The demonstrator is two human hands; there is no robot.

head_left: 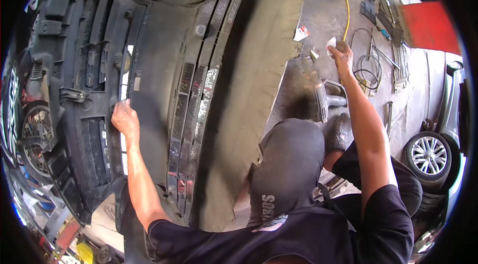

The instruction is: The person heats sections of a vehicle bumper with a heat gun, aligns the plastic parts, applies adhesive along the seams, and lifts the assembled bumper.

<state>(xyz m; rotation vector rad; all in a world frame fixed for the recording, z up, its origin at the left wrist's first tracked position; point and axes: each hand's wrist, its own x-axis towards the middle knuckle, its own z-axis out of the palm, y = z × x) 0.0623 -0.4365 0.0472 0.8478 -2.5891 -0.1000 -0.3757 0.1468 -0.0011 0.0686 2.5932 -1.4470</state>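
A large dark car bumper [149,89] lies across the left and middle, its ribbed inner side showing. My left hand [125,119] is closed on a black plastic edge of it, fingertips partly hidden. Out to the right, over the floor, my right hand [341,57] pinches a small white object [332,43], too small to name. Near that hand on the floor are a red-and-white packet [301,33] and a small pale piece [314,54]. A long slatted grille strip [194,99] runs down the bumper between my arms.
A grey power tool or metal device [323,97] stands beside my shoe [338,132]. A yellow cable [346,5], a black cable loop [366,72] and dark plastic parts [368,5] lie beyond. A red panel [430,26] and a car wheel [428,154] are at right.
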